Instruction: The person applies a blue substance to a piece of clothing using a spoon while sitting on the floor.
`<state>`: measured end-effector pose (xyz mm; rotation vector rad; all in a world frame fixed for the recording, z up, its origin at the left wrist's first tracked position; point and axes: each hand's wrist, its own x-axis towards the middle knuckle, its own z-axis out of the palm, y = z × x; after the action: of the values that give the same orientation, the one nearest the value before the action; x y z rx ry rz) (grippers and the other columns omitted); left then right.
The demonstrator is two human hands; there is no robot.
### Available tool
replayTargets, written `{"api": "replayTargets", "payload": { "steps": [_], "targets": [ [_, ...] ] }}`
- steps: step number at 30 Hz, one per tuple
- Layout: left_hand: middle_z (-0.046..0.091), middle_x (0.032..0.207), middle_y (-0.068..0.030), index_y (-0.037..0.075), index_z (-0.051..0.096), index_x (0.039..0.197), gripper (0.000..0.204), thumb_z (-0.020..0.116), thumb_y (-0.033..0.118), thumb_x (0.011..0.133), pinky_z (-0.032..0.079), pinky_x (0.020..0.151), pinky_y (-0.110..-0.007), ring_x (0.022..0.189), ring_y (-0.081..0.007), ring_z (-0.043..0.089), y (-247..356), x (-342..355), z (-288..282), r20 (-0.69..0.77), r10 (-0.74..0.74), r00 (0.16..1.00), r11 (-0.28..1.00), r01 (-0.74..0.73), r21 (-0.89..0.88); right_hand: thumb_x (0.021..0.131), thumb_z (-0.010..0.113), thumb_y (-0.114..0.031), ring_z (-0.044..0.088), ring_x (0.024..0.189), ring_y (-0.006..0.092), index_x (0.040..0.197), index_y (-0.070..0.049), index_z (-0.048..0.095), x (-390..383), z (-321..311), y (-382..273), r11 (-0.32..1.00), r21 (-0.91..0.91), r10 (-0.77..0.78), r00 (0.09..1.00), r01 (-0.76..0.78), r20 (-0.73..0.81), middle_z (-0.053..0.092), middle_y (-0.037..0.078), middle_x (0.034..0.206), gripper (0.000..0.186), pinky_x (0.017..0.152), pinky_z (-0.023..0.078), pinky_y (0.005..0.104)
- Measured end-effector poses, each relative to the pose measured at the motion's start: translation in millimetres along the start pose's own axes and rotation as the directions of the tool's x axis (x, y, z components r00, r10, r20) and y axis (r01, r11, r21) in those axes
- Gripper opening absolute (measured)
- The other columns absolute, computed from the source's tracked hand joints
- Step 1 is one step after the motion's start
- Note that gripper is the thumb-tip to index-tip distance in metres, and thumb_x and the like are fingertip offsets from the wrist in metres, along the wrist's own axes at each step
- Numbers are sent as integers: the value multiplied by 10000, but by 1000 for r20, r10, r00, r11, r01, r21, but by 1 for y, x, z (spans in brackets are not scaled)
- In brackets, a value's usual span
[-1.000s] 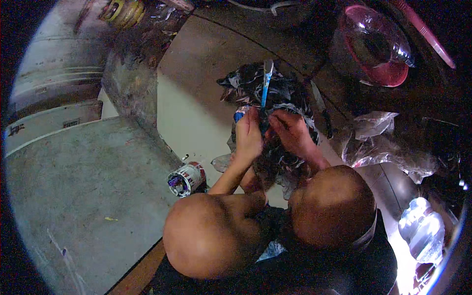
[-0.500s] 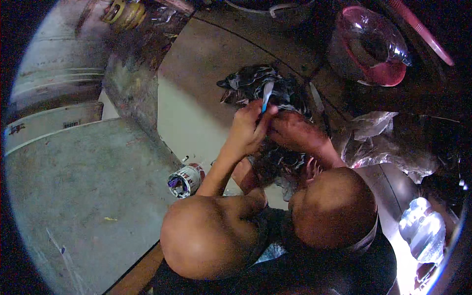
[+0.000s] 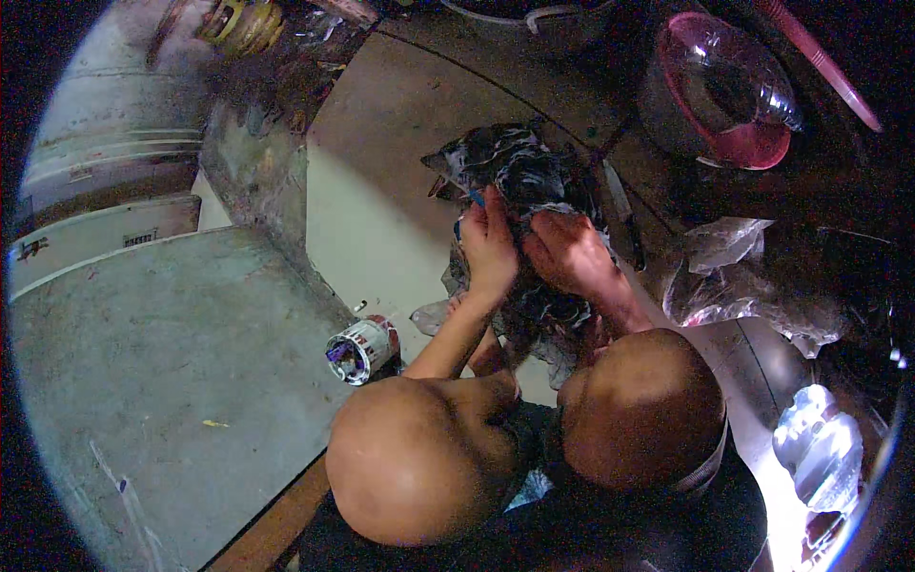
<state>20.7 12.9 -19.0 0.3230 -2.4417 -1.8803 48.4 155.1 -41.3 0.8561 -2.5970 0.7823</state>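
Note:
My left hand (image 3: 491, 246) is closed on a slim blue-handled tool (image 3: 477, 196); little of it shows beyond my fingers, and its kind is unclear. Close beside it, my right hand (image 3: 570, 255) has curled fingers pressed into a heap of dark, glossy, crumpled material (image 3: 510, 157). The heap spreads on the pale floor (image 3: 353, 229) in front of me and continues below my wrists, between my bare knees. What the heap is made of is hard to tell in the dim light.
A long blade-like strip (image 3: 620, 198) lies right of the heap. Farther right are a clear pink-rimmed basin (image 3: 777, 148), a pink rod (image 3: 824, 67) and crumpled clear plastic (image 3: 734, 250). A small can (image 3: 379, 341) lies tipped left of my knee, beside a grey-green board (image 3: 191, 324).
My hands have drawn apart from each other. The left has turned the blue-handled tool toward the left, and its pale end no longer stands out; the right has moved onto the dark heap.

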Motion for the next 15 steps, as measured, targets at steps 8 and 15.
{"api": "replayTargets", "payload": {
  "steps": [8, 15],
  "targets": [
    [520, 645, 13, 64, 521, 724, 418, 431, 404, 951, 385, 595, -253, 610, -91, 470, -20, 5, -38, -3, -123, 992, 945, 116, -305, 895, 522, -163, 620, 853, 299, 973, 27, 616, 47, -49, 15, 706, 553, 507, 861, -442, 40, 650, 153, 909, 226, 768, 477, 378],
    [553, 709, -36, 24, 530, 725, 461, 410, 405, 957, 403, 644, -262, 652, -113, 487, 34, 9, -15, 55, -114, 992, 949, 125, -290, 883, 544, -244, 611, 863, 323, 1038, -30, 601, 52, -23, 118, 880, 316, 244, 908, -355, 341, 641, 148, 916, 271, 771, 463, 419]
  ]
}}
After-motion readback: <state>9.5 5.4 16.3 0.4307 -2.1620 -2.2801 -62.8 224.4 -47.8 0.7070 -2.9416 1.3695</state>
